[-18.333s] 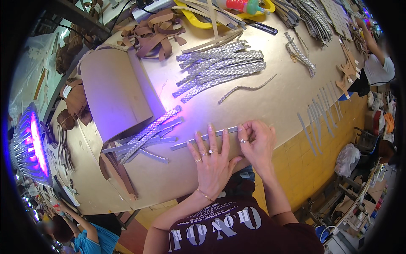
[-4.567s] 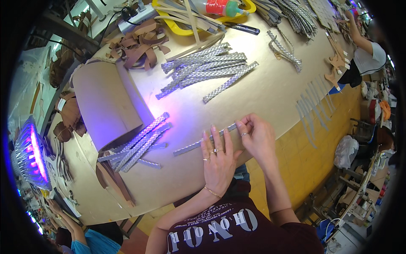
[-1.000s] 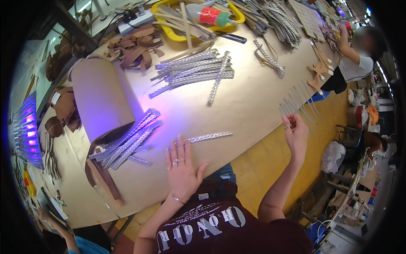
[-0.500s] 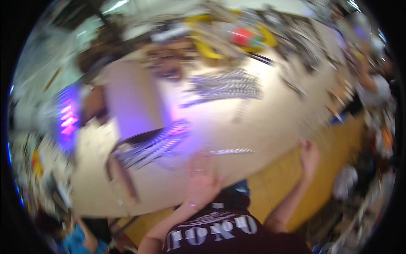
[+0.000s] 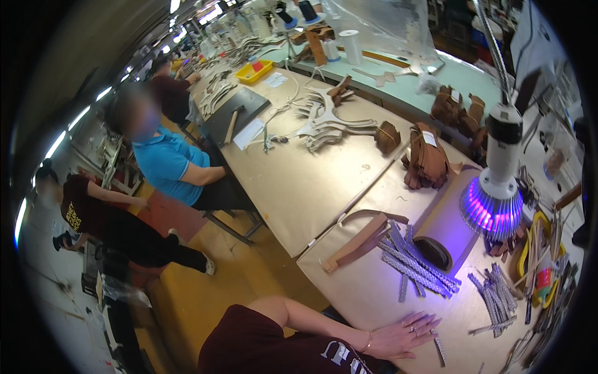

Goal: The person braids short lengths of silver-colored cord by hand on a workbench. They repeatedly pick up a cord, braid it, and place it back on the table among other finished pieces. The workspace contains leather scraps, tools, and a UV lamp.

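My left hand (image 5: 406,335) lies flat on the table's near edge, fingers stretched out, with rings and a thin bracelet on it. Just past its fingertips is a short braided strip (image 5: 440,351), lying loose. A bundle of grey-and-white braided strips (image 5: 416,265) rests farther up the table, lit violet. Another pile of braided strips (image 5: 494,298) lies to its right. Beside the first bundle stretches a flat brown leather strap (image 5: 355,243). My right hand is out of view.
A lamp with a glowing violet head (image 5: 492,209) hangs over a rolled brown sheet (image 5: 445,227). Farther off are bundled brown strips (image 5: 427,156), pale cut pieces (image 5: 327,121), a hammer (image 5: 233,124) and a yellow tray (image 5: 254,72). A person in blue (image 5: 168,162) sits at the table's left.
The view has swung to the left, bringing the far table and other people into sight. My right hand has left the view. My left hand still lies flat on the table.
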Motion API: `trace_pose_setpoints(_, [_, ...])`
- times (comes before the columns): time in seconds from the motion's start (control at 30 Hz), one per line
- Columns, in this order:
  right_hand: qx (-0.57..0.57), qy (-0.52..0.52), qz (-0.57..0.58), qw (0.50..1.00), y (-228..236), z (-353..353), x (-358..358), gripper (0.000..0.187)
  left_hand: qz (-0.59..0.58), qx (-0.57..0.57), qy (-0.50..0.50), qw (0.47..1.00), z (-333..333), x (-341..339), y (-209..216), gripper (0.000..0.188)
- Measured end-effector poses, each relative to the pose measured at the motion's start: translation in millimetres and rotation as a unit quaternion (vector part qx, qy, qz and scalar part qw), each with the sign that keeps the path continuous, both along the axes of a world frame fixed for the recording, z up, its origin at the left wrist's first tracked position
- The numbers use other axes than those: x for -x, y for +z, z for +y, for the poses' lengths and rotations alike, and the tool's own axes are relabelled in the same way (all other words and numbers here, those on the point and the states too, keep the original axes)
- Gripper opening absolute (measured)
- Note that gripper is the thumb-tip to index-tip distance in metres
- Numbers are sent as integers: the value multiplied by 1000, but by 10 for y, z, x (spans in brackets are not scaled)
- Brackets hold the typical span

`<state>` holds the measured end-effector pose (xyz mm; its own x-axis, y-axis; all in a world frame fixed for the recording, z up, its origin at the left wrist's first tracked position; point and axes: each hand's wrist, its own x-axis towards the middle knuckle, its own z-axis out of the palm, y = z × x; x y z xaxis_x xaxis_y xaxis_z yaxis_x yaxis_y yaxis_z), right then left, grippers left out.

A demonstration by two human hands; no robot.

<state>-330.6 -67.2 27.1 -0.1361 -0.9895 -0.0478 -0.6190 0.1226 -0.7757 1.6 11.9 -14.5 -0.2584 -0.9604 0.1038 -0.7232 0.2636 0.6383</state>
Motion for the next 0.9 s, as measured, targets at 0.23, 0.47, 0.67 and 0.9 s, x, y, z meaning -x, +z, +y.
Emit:
trace_pose_setpoints(0.23, [-193,216,-25,957,-103,-183,-779,24,383,-111,88,913,-97,-168,226,41])
trace_pose_setpoints(0.47, [-175,257,47,949,205,-21,-1127,24,494,-172,103,846,-213,-238,333,17])
trace_pose_setpoints(0.67, [-116,249,58,960,455,78,-1437,31,454,-151,73,875,-187,-223,319,16])
trace_pose_setpoints(0.9, [99,173,56,978,716,227,-1827,37,451,-163,88,873,-154,-186,403,17])
